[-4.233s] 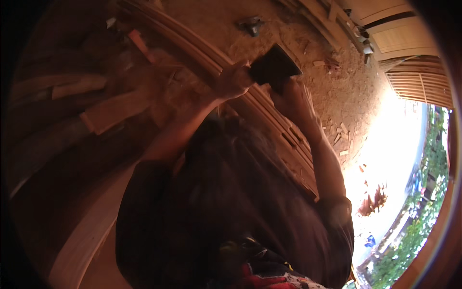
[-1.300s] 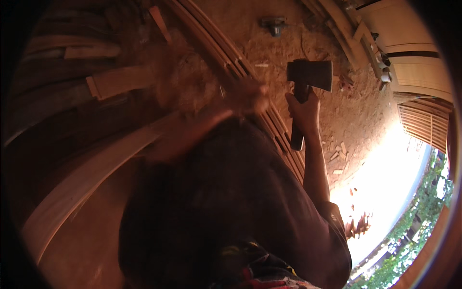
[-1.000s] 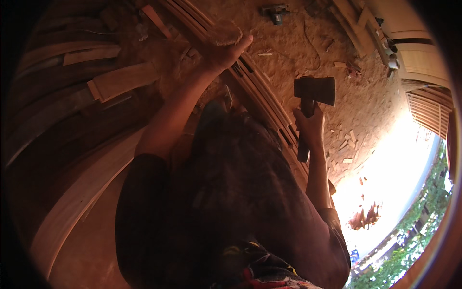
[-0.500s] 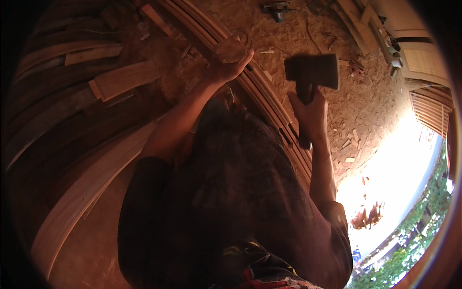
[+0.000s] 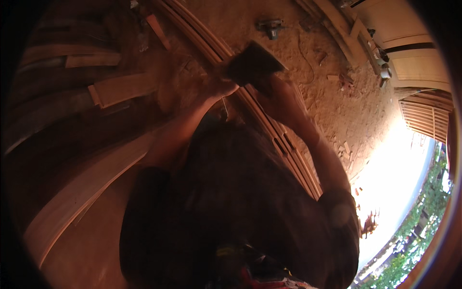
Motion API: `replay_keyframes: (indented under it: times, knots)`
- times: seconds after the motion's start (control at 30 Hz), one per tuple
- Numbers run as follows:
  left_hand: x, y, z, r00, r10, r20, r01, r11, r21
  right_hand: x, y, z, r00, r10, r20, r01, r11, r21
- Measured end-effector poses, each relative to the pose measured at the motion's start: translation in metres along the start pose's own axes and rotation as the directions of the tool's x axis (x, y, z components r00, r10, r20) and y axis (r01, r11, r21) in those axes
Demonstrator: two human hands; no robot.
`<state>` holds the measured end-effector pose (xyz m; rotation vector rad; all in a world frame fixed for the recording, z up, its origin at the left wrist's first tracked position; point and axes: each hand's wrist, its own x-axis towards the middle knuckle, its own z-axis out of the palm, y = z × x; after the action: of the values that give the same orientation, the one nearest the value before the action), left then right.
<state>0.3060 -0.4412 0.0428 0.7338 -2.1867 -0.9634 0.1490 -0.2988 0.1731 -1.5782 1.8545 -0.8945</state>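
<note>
- Gripped in the right hand [image 5: 280, 98]: dark hatchet [image 5: 256, 63], head up and left of that hand, handle mostly hidden.
- Partly covered by the hatchet head: left hand [image 5: 222, 85]; cannot tell whether closed on anything or touching the hatchet.
- Passing between the hands, behind the hatchet head: wooden strips [image 5: 294, 160], long axis diagonal, upper left to lower right.
- Well apart, leftward: loose board [image 5: 125, 89].

Dirt floor [image 5: 332, 113], wood offcuts [image 5: 347, 148] scattered right. Dark power tool [image 5: 271, 28] top centre, thin cord [image 5: 306, 60] near it. Loose planks [image 5: 125, 89] left, wide curved-looking board [image 5: 91, 195] lower left. Pale panels [image 5: 416, 70] upper right, slatted wood stack [image 5: 423, 114] below them; green foliage [image 5: 416, 236] outside, far right.
</note>
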Motion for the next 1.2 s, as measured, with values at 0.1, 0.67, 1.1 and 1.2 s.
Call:
replay_keyframes:
  times: [0.1,0.67,1.1,1.2]
  knots:
    - [0.023,0.006,-0.013,0.991,-0.117,0.065,0.118,0.993,-0.019,-0.017,0.002,-0.019,0.946,0.296,-0.131,-0.307,0.949,-0.072]
    - [0.104,0.074,-0.064,0.987,-0.148,-0.070,0.104,0.896,-0.433,-0.119,0.077,-0.006,0.564,0.818,-0.114,-0.681,0.539,0.496]
    - [0.107,0.028,-0.003,0.990,-0.138,-0.026,0.130,0.970,-0.204,-0.074,0.088,-0.012,0.713,0.696,-0.085,-0.601,0.669,0.437]
    - [0.107,0.027,-0.002,0.995,-0.098,-0.015,0.094,0.979,-0.179,-0.076,0.087,-0.013,0.703,0.708,-0.069,-0.624,0.660,0.419]
